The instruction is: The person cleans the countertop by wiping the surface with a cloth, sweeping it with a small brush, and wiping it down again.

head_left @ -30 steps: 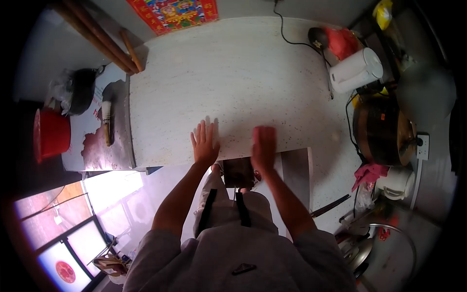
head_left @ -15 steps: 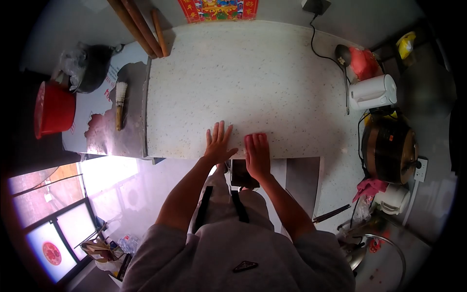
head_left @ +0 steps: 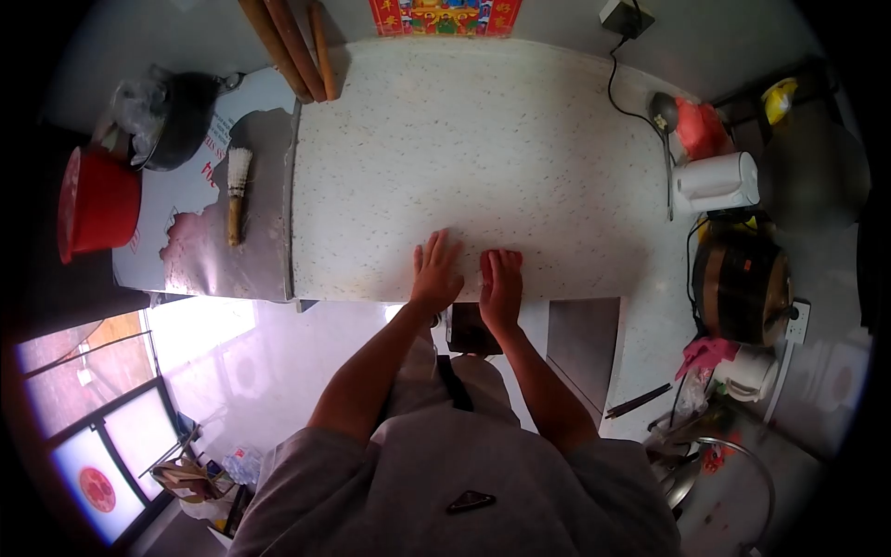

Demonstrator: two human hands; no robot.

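Observation:
My left hand [head_left: 434, 271] lies flat near the front edge of the speckled white countertop [head_left: 445, 148], fingers spread and nothing in them. Just to its right, my right hand [head_left: 502, 290] presses down on the same surface with its fingers curled over a small red cloth [head_left: 485, 267]. Most of the cloth is covered by the fingers, so its full shape is hidden.
On a metal sheet at left lies a whisk-like brush [head_left: 238, 195], near a red bucket [head_left: 100, 204] and a dark pot [head_left: 181, 121]. Wooden rolling pins [head_left: 297, 51] lean at the back. Along the right stand a white kettle [head_left: 716, 182], a ladle [head_left: 665, 139] and a rice cooker [head_left: 742, 286].
Both hands have shifted slightly right in view, as the whole scene has tilted a little. The right fingers are more curled, and the cloth now shows on their left side.

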